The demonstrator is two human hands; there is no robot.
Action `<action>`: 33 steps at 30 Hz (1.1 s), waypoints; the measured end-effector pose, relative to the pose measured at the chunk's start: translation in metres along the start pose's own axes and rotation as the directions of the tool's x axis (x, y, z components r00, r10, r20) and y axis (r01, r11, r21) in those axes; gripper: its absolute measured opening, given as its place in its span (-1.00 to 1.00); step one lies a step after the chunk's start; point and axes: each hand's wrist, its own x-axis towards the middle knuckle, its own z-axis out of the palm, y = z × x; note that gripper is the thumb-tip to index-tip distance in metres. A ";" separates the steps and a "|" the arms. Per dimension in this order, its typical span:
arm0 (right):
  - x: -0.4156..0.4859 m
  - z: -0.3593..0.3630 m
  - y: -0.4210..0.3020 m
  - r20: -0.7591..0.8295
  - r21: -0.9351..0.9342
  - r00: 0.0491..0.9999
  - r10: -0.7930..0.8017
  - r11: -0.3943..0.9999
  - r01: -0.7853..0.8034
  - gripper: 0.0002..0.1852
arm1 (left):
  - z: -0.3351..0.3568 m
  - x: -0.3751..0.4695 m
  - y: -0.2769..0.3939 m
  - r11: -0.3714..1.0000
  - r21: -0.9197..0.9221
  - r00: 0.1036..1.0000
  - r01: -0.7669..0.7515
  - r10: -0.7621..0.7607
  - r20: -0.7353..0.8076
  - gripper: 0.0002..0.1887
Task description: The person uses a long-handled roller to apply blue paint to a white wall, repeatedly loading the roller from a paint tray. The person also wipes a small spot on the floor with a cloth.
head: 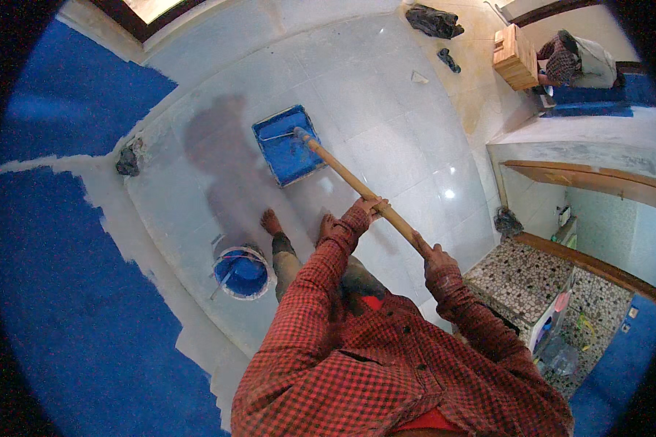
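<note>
Both hands grip a long wooden pole (pixel 350 177) that slants from upper left to lower right. My left hand (pixel 373 208) is closed around its middle, nearer the roller. At the pole's rear end is my right hand (pixel 440 259), also closed on it. The far end reaches a paint roller (pixel 284 123) in a rectangular tray (pixel 298 170) coated with blue paint on the floor. How much paint the roller carries cannot be told. Left of my feet stands a bucket (pixel 244 273) with blue paint and a thin stick or handle inside.
Partly blue-painted walls (pixel 87 295) run along the left. Black plastic (pixel 434 22) lies on the floor at the top. Another person (pixel 571 63) bends beside a wooden box (pixel 514 57) at the upper right. A pebble-patterned counter (pixel 516 273) holding various items stands at the right.
</note>
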 end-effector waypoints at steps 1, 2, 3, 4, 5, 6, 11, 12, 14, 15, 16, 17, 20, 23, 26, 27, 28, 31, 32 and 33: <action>0.001 0.000 0.000 0.008 -0.004 1.000 0.011 1.000 -0.011 -0.21 | 0.003 -0.002 0.001 1.000 0.018 1.000 -0.006 0.006 0.004 -0.72; 0.003 -0.001 0.000 0.016 -0.003 1.000 0.012 1.000 -0.012 -0.20 | 0.005 -0.004 0.002 0.999 0.036 1.000 -0.013 0.013 0.007 -0.71; 0.004 -0.003 0.000 0.025 0.002 1.000 0.013 1.000 -0.013 -0.20 | 0.010 -0.007 0.004 0.998 0.057 1.000 -0.017 0.017 0.009 -0.69; 0.006 -0.009 -0.002 0.027 -0.010 1.000 0.006 1.000 -0.005 -0.20 | -0.001 0.000 0.001 0.933 0.269 0.967 -0.238 0.200 0.160 -0.69; 0.007 -0.015 -0.005 0.018 -0.026 1.000 -0.011 1.000 0.012 -0.20 | -0.013 0.007 -0.001 0.777 0.430 0.880 -0.460 0.334 0.338 -0.68; 0.008 -0.016 -0.006 0.015 -0.030 1.000 -0.021 0.999 0.021 -0.20 | -0.013 0.007 0.001 0.689 0.497 0.842 -0.527 0.347 0.412 -0.68; 0.017 -0.020 -0.008 0.121 0.034 0.991 -0.053 0.998 0.049 -0.27 | -0.022 0.001 0.013 0.529 0.594 0.792 -0.605 0.324 0.517 -0.69; 0.019 -0.024 -0.010 0.179 0.060 0.982 -0.066 0.997 0.056 -0.32 | -0.023 -0.002 0.016 0.527 0.600 0.795 -0.602 0.319 0.517 -0.69; 0.022 -0.024 -0.013 0.266 0.142 0.959 -0.102 0.988 0.065 -0.44 | -0.026 -0.010 0.022 0.586 0.608 0.840 -0.535 0.292 0.458 -0.68; 0.024 -0.019 -0.011 0.297 0.202 0.947 -0.122 0.977 0.063 -0.51 | -0.021 -0.017 0.024 0.617 0.616 0.868 -0.490 0.278 0.412 -0.70; 0.029 -0.011 -0.011 0.325 0.261 0.934 -0.150 0.963 0.064 -0.57 | -0.017 -0.024 0.028 0.641 0.624 0.892 -0.447 0.269 0.363 -0.72; 0.029 -0.001 -0.013 0.265 0.249 0.952 -0.156 0.964 0.088 -0.71 | -0.014 -0.031 0.033 0.637 0.642 0.904 -0.426 0.275 0.327 -0.75; 0.034 -0.001 -0.036 0.330 0.219 0.936 -0.119 0.975 0.046 -0.71 | -0.041 -0.022 0.031 0.727 0.564 0.920 -0.391 0.291 0.263 -0.75; 0.030 -0.007 -0.061 0.338 0.228 0.941 -0.028 0.972 -0.053 -0.71 | -0.074 -0.017 0.029 -0.240 0.856 0.792 -0.458 0.327 0.516 -0.74; 0.028 -0.008 -0.070 0.446 0.282 0.893 0.061 0.937 -0.204 -0.67 | -0.085 -0.023 0.023 -0.628 0.721 0.797 -0.295 0.255 0.548 -0.73; 0.027 -0.006 -0.072 0.504 0.309 0.858 0.101 0.906 -0.288 -0.65 | -0.090 -0.024 0.021 -0.581 0.762 0.821 -0.287 0.261 0.508 -0.73; 0.027 -0.009 -0.079 0.550 0.314 0.825 0.127 0.884 -0.346 -0.63 | -0.114 -0.013 0.014 -0.215 0.880 0.813 -0.424 0.338 0.475 -0.74; 0.022 0.019 -0.085 0.428 0.266 0.903 0.028 0.951 -0.156 -0.45 | -0.142 0.002 0.006 0.471 0.653 0.801 -0.593 0.422 0.424 -0.74; 0.018 0.005 -0.093 0.412 0.279 0.911 0.010 0.951 -0.136 -0.50 | -0.131 -0.011 0.011 0.396 0.665 0.769 -0.633 0.422 0.480 -0.73; 0.017 0.002 -0.095 0.423 0.301 0.906 -0.020 0.946 -0.120 -0.45 | -0.127 -0.017 0.016 0.378 0.669 0.763 -0.640 0.415 0.496 -0.72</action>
